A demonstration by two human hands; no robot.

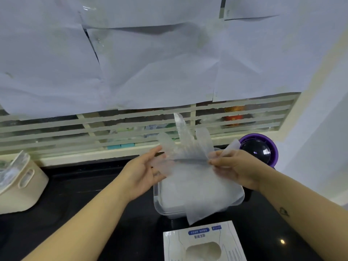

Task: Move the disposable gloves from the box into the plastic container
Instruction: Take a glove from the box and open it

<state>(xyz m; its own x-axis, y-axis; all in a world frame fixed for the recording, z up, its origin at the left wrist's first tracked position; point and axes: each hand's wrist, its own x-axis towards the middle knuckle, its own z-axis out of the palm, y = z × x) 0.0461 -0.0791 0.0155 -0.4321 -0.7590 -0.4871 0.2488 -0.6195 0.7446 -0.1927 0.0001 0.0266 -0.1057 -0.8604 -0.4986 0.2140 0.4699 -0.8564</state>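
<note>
Placing step: right hand (228, 163) pinches thin translucent plastic glove (188, 147), left hand (144, 173) open against it, over clear rectangular plastic container (156, 201). Next probably: lay flat, back to white cardboard box (175, 245).

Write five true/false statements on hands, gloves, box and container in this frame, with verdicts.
1. The right hand pinches the disposable gloves. True.
2. The glove box sits beyond the container, by the window. False: it lies nearest the person, in front of the plastic container.
3. The gloves are held over the plastic container. True.
4. The countertop is white. False: it is black.
5. The beige bin stands at the right. False: it is at the far left.
</note>
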